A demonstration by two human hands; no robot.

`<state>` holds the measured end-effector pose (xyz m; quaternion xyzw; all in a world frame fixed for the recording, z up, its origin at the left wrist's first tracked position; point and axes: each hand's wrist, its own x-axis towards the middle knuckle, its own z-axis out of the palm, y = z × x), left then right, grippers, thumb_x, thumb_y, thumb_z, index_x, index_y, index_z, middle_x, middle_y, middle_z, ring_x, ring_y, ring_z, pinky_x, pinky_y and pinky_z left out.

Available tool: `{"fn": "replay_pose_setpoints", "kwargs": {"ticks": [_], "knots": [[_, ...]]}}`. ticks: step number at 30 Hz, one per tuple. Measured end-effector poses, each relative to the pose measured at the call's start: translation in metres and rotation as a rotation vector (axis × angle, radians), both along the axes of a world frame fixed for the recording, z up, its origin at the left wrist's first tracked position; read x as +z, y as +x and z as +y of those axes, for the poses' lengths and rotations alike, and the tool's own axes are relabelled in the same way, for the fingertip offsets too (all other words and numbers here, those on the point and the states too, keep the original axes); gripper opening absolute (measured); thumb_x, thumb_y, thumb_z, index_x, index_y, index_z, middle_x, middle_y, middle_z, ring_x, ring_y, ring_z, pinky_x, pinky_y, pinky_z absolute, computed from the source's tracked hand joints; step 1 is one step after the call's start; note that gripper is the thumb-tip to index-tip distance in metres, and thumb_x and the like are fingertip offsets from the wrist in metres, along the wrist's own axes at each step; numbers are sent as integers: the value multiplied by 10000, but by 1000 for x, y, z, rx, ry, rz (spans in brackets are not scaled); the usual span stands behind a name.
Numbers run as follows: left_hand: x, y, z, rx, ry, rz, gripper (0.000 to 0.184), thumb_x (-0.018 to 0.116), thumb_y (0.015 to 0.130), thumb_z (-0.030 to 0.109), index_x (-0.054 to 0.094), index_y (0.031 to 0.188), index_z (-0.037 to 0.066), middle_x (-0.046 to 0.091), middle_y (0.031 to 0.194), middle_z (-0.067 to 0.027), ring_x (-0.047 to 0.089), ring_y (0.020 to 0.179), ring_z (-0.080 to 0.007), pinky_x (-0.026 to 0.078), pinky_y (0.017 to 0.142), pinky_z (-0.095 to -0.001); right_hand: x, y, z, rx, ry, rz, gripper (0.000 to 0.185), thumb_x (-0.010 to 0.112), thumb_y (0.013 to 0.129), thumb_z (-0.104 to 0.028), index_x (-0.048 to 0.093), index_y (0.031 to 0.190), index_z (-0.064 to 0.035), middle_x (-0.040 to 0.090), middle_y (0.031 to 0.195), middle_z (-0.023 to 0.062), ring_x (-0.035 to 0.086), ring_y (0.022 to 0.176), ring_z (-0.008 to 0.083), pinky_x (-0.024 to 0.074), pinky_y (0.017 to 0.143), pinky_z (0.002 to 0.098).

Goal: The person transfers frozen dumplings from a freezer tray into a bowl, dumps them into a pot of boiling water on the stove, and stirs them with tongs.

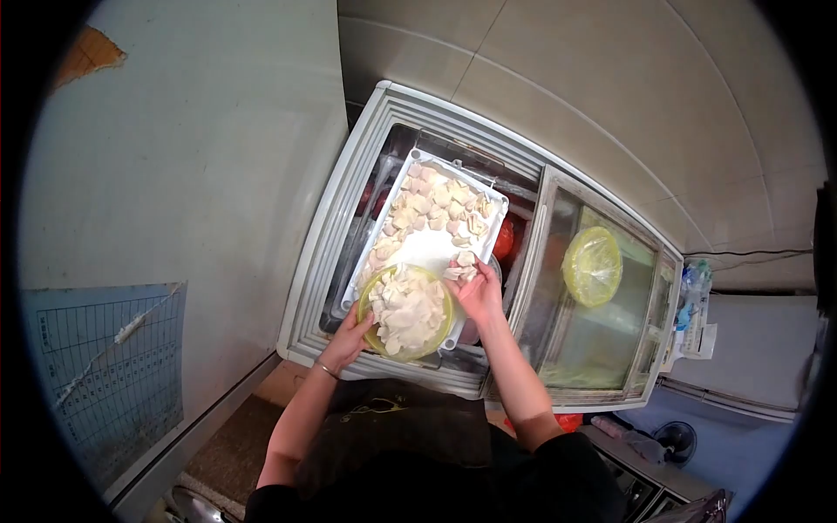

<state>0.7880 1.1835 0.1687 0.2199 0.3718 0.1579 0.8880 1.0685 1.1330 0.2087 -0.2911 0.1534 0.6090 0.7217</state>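
My left hand [347,338] grips the left rim of a yellow-green bowl [373,343] heaped with pale wontons [406,307]. The bowl is over the near end of a white tray [433,249], which sits inside an open chest freezer. More wontons [436,205] are spread over the tray's far part and left side, while its white bottom shows in the middle. Just right of the bowl, my right hand [479,292] has its fingers curled around a few wontons [462,268] above the tray's right edge.
The freezer's white frame [307,292] surrounds the tray. A sliding glass lid [593,349] covers the right side, with a plastic-covered yellow bowl [593,267] on it. Red bags [506,237] lie inside the freezer. A tall pale panel [200,174] stands left; a tiled wall [558,96] rises behind.
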Motion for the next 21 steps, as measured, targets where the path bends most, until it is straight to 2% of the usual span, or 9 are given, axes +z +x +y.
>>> {"fn": "replay_pose_setpoints", "kwargs": {"ticks": [3,6,9,11,14,16,17,18,21], "knots": [[-7,-6,-1,6,4,14,465,423,977,190,230,1396,136,414,1333,-76,462,1203,-217,492,912,-406,-36,19,2,-59,7,13,283,473,925,-108,444,1200,-53,535,1192,149,555,1066,281,482,902,459],[-10,-11,0,2,-3,26,457,419,978,189,234,1392,135,423,1328,-73,462,1204,-214,490,915,-411,-47,30,5,85,-326,-556,282,500,916,-100,469,1194,-67,575,1104,102,590,977,211,513,806,339],[-7,-10,-1,27,-25,30,453,424,977,193,246,1389,130,427,1325,-71,458,1206,-214,480,925,-416,-59,34,4,52,-380,-866,250,504,913,-89,492,1162,-66,586,1065,79,597,930,183,498,809,300],[-4,-9,-1,24,-17,10,457,428,976,199,247,1390,129,426,1326,-70,460,1204,-215,478,926,-418,-48,30,-1,6,-379,-857,219,497,914,-78,518,1132,-66,588,1046,63,586,908,154,476,825,266],[0,-4,2,21,3,-11,467,435,975,207,247,1395,131,424,1328,-67,461,1202,-218,474,927,-427,10,0,-4,98,-199,-677,179,479,918,-66,526,1090,-55,608,1074,86,566,1050,191,419,942,293],[0,1,1,12,4,-16,472,438,974,211,246,1398,133,422,1329,-65,461,1201,-220,472,927,-434,28,-29,-13,344,-112,-1211,195,494,908,-85,531,1096,-48,595,1125,86,564,1070,217,415,962,333],[0,4,1,18,-12,-19,479,439,974,214,239,1402,134,421,1328,-67,465,1196,-219,479,920,-430,33,-45,-17,532,-249,-1378,236,517,877,-90,549,1111,-70,580,1129,83,544,1087,229,382,976,377],[-1,6,1,25,-26,-23,486,439,974,217,232,1406,136,420,1327,-69,470,1192,-217,486,913,-425,30,-54,-18,548,24,-1902,271,516,850,-70,572,1115,-81,542,1181,120,474,1174,294,263,1049,448],[-4,8,0,34,-50,-11,483,440,973,220,233,1401,136,420,1322,-80,483,1177,-219,505,893,-414,27,-73,-22,716,254,-2250,276,501,845,-94,589,1106,-81,511,1207,142,407,1230,325,182,1070,495]]}}
